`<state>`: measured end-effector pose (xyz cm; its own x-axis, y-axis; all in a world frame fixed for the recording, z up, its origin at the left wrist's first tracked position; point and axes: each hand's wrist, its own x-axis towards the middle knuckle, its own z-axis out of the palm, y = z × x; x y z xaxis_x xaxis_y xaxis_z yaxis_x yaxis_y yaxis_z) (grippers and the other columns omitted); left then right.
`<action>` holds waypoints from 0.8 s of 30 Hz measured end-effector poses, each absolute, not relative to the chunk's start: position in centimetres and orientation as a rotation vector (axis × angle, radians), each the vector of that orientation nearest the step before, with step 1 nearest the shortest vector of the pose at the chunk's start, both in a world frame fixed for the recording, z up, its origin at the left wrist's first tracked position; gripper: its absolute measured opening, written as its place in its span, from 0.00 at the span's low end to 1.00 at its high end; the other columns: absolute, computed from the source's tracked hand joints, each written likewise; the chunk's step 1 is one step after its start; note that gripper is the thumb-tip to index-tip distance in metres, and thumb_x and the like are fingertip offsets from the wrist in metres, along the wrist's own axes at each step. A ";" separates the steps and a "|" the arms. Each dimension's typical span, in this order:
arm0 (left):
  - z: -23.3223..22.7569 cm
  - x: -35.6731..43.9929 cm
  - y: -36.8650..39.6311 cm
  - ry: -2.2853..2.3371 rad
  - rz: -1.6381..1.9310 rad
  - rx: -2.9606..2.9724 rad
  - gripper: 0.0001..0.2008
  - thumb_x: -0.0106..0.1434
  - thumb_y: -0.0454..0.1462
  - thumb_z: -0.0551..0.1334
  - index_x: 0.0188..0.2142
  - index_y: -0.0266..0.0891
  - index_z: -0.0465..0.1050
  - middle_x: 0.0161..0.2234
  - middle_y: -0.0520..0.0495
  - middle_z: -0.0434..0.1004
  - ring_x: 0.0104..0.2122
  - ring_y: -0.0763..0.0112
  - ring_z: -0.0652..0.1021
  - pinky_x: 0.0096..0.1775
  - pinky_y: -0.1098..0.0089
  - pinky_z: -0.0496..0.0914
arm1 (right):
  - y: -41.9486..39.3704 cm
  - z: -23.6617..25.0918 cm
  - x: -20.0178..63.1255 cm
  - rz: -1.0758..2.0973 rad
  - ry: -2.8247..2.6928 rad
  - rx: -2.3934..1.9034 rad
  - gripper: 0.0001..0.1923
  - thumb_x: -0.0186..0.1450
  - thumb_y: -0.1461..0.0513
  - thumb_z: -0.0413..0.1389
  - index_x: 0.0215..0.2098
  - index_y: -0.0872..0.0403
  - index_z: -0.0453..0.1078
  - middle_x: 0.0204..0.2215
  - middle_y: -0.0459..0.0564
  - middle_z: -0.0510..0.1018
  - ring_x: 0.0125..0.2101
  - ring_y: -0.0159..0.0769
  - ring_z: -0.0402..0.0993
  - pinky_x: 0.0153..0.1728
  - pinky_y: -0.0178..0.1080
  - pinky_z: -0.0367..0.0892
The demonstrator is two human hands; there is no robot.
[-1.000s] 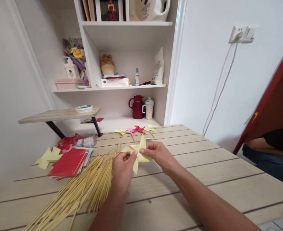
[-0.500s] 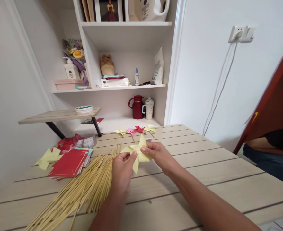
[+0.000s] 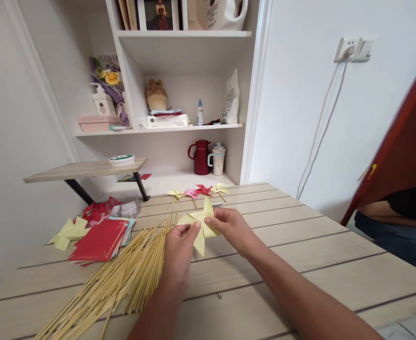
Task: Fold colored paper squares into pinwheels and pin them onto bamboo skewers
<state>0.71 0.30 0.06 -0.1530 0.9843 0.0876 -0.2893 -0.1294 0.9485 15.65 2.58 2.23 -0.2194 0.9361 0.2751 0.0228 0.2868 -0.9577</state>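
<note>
Yellow pinwheel (image 3: 201, 225) is pinched at its centre by left hand (image 3: 179, 250) and right hand (image 3: 233, 227); folding looks finished. Next likely needs a stick from the bamboo skewers (image 3: 123, 278) left of the grip.

Pale yellow paper pinwheel (image 3: 201, 225), folded into pointed blades. Held just above the table (image 3: 300, 245), pinched at the middle between both hands: left hand (image 3: 179, 248) at its left side, right hand (image 3: 231, 226) at its right. One blade stood up behind the fingers, one hung down between the hands, one reached left. Not on a stick. Just right of the heap of sticks (image 3: 123, 278).
</note>
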 end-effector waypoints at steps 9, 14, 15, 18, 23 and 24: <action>1.0 0.9 -0.1 0.995 1.482 0.986 0.20 0.49 0.45 0.74 0.38 0.33 0.82 0.35 0.39 0.84 0.35 0.60 0.82 0.42 0.64 0.73 | 3.0 2.1 15.7 0.994 -1.564 -0.965 0.16 0.60 0.53 0.59 0.22 0.54 0.64 0.20 0.40 0.61 0.23 0.29 0.54 0.26 0.35 0.50; 0.7 1.0 0.1 1.006 1.562 0.941 0.19 0.47 0.43 0.75 0.37 0.32 0.82 0.32 0.40 0.84 0.33 0.59 0.82 0.40 0.63 0.73 | 2.8 1.8 15.5 1.030 -1.586 -0.925 0.17 0.63 0.53 0.59 0.23 0.53 0.63 0.20 0.41 0.63 0.23 0.30 0.56 0.27 0.35 0.51; 0.6 1.0 0.2 1.000 1.576 0.932 0.19 0.48 0.43 0.75 0.36 0.32 0.82 0.33 0.40 0.84 0.34 0.59 0.82 0.40 0.63 0.73 | 2.7 1.7 15.5 1.047 -1.579 -0.897 0.15 0.63 0.53 0.58 0.26 0.53 0.65 0.22 0.41 0.65 0.24 0.31 0.59 0.28 0.36 0.53; 0.7 0.8 0.3 1.007 1.633 0.887 0.18 0.48 0.42 0.75 0.36 0.33 0.82 0.34 0.40 0.84 0.35 0.60 0.82 0.41 0.64 0.73 | 2.4 1.9 15.4 1.067 -1.556 -0.818 0.11 0.65 0.52 0.58 0.38 0.50 0.66 0.34 0.46 0.75 0.35 0.37 0.70 0.36 0.38 0.62; 0.9 0.3 0.4 0.994 1.682 0.783 0.19 0.48 0.42 0.75 0.37 0.33 0.82 0.36 0.39 0.85 0.36 0.60 0.82 0.41 0.65 0.73 | 2.0 2.2 15.4 0.947 -1.608 -0.854 0.18 0.57 0.55 0.67 0.36 0.49 0.63 0.57 0.52 0.69 0.57 0.47 0.65 0.53 0.48 0.61; 0.9 0.2 0.4 0.982 1.682 0.776 0.19 0.48 0.42 0.75 0.37 0.33 0.82 0.36 0.40 0.85 0.37 0.60 0.82 0.41 0.65 0.73 | 2.0 2.2 15.4 0.908 -1.638 -0.863 0.17 0.56 0.56 0.68 0.34 0.49 0.64 0.57 0.51 0.69 0.58 0.47 0.63 0.55 0.49 0.59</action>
<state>0.22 0.37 0.87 -0.2963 0.9542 0.0411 -0.4333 -0.1727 0.8845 15.42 2.02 2.23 -0.2140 0.8774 0.4294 0.1013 0.4572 -0.8836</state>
